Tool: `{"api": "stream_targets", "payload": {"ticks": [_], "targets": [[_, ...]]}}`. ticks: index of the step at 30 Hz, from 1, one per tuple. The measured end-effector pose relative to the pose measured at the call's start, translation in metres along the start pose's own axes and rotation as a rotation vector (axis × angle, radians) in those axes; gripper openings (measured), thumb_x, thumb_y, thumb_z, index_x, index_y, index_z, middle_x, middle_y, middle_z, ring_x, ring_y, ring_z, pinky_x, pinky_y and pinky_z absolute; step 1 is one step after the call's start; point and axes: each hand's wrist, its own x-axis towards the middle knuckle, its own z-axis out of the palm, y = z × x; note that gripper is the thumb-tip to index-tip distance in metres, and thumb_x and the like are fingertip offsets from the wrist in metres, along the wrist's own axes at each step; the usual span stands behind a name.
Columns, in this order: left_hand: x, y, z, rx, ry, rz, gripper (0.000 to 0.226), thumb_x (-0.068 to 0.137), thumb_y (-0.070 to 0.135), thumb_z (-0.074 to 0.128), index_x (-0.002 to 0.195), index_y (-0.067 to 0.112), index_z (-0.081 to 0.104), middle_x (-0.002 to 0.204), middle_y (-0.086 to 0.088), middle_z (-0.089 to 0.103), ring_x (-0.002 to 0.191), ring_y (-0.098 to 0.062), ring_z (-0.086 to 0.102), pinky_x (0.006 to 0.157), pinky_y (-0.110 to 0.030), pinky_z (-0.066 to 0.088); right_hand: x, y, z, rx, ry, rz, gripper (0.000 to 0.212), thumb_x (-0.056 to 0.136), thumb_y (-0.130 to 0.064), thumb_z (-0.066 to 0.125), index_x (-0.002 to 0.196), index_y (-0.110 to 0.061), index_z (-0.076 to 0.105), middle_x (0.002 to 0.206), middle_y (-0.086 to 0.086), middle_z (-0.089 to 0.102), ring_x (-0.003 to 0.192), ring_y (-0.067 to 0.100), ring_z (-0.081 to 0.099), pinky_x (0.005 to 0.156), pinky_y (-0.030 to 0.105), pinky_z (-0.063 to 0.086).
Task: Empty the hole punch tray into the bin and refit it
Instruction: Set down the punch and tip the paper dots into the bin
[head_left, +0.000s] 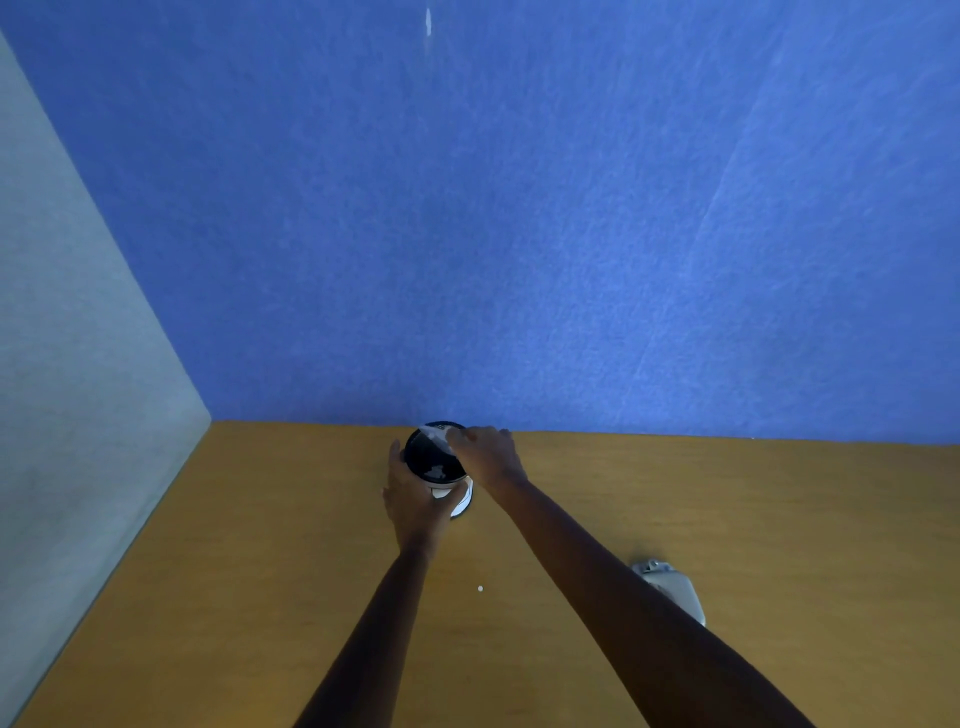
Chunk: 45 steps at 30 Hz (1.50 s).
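- Bin (434, 457) — small, dark, round; at the back of the bench (260, 571) against the blue wall; white scraps inside.
- Left hand (415, 501) — fingers wrapped round the bin's side, steadying it.
- Right hand (485, 454) — over the rim, fingers closed on a pale tray (435, 435) tipped into the bin.
- Hole punch (672, 590) — on the bench, well apart, right.
- Stray paper dot (480, 588) — on the bench.
- Step, as judged: emptying. Next: carry the tray back and slide it on squarely.

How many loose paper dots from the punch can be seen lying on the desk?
1. A single white paper dot lies on the wooden desk, between the two forearms and nearer than the small bin. The arms may hide others.
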Motion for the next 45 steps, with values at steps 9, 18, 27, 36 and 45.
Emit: {"api": "stream_targets", "payload": {"ticks": [9,18,27,36,45], "targets": [[0.001,-0.001,-0.002,-0.004,-0.021,0.018,0.107,0.061,0.017,0.085,0.144,-0.001,0.019,0.144,-0.019,0.043,0.132,-0.034,0.042,0.108,-0.055,0.034,-0.006,0.006,0.005,-0.030,0.092,-0.127,0.031,0.091,-0.024,0.050,0.110,-0.008,0.068,0.115,0.018,0.052,0.108,0.032,0.052,0.093,0.038,0.048],[0.002,-0.003,-0.002,-0.016,-0.013,0.021,0.105,0.063,0.018,0.084,0.144,0.000,0.020,0.145,-0.018,0.041,0.133,-0.033,0.040,0.110,-0.054,0.032,-0.010,0.013,-0.001,-0.042,0.138,-0.179,0.035,0.091,-0.032,0.050,0.100,-0.004,0.069,0.098,0.016,0.061,0.096,0.027,0.058,0.078,0.030,0.043],[0.002,-0.002,-0.002,-0.008,-0.024,0.024,0.104,0.064,0.018,0.083,0.144,0.000,0.019,0.147,-0.017,0.039,0.136,-0.032,0.037,0.111,-0.053,0.029,-0.003,0.017,-0.011,0.717,0.060,0.257,0.047,0.095,-0.033,0.045,0.119,0.006,0.054,0.126,0.028,0.055,0.090,0.029,0.055,0.080,0.043,0.052],[0.002,-0.001,-0.002,0.003,-0.019,0.017,0.104,0.063,0.018,0.083,0.144,0.000,0.020,0.145,-0.016,0.041,0.134,-0.032,0.038,0.112,-0.053,0.029,-0.005,0.026,-0.011,0.621,0.068,0.139,0.036,0.097,-0.018,0.042,0.121,0.006,0.052,0.110,0.024,0.053,0.095,0.031,0.055,0.072,0.039,0.056],[0.002,-0.002,-0.001,0.020,-0.021,0.016,0.102,0.065,0.017,0.082,0.144,0.000,0.021,0.146,-0.016,0.039,0.135,-0.032,0.038,0.113,-0.050,0.027,-0.008,0.035,-0.013,0.570,0.215,0.096,0.032,0.095,-0.013,0.042,0.116,0.006,0.056,0.124,0.027,0.055,0.111,0.039,0.057,0.088,0.052,0.054]]}}
